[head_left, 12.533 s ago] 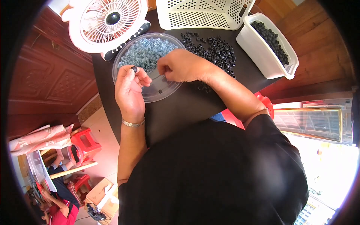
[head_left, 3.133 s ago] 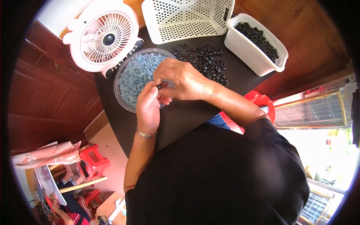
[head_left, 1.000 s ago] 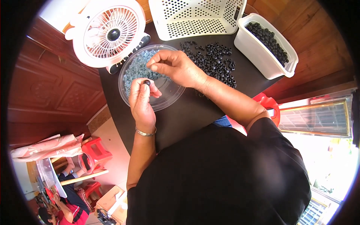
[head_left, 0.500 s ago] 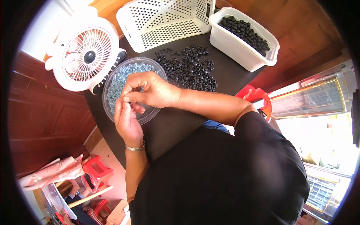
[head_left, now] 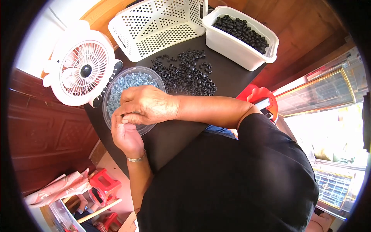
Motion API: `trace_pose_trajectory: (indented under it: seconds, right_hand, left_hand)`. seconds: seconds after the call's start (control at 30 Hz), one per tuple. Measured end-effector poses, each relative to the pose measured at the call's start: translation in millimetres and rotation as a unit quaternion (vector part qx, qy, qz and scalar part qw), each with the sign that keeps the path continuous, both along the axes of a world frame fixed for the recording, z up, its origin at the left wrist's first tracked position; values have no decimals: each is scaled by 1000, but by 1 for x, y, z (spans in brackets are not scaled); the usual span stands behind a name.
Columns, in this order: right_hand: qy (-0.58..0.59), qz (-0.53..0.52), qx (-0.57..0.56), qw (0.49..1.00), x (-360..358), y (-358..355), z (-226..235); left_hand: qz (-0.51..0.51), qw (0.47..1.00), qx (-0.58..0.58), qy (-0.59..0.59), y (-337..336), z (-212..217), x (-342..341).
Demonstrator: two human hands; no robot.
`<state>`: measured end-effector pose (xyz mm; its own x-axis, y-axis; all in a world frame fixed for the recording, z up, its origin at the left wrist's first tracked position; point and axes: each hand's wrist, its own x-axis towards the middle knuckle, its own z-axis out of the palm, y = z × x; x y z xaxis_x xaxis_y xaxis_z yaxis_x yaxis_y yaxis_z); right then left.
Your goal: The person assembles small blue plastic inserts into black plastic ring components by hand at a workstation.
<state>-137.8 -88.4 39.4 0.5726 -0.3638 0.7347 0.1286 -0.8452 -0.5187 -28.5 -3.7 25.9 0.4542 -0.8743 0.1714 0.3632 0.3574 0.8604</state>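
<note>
My right hand [head_left: 148,106] and my left hand [head_left: 127,140] meet above a clear round tub [head_left: 146,129] of small pale-blue beads [head_left: 133,80]. The right fingers are bent and pressed together against the left fingertips. Most of the left fingers are hidden behind the right hand, but they look pinched closed too. Whatever sits between the fingertips is too small or too covered to make out. A bracelet [head_left: 136,159] circles my left wrist. Right of the tub, black round beads [head_left: 189,77] lie loose on the dark tabletop [head_left: 172,135].
A white tub [head_left: 234,48] filled with black beads stands at the back right. Beside it is a white perforated basket [head_left: 133,54]. A white fan [head_left: 85,70] stands left of the bead tub. Red stools [head_left: 104,185] are on the floor at lower left.
The view has shifted slightly. My right hand has turned so its back faces up more and covers more of the left fingers. Both hands stay together over the bead tub.
</note>
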Motion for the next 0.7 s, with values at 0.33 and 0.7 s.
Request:
trace_pose_trajectory:
  seconds: [0.33, 0.7]
  right_hand:
    - [268, -302, -68, 912, -54, -92, 34]
    - [427, -223, -14, 876, -83, -142, -14]
  left_hand:
    - [-38, 998, -48, -34, 5, -3, 15]
    - [-67, 997, -25, -35, 5, -12, 22]
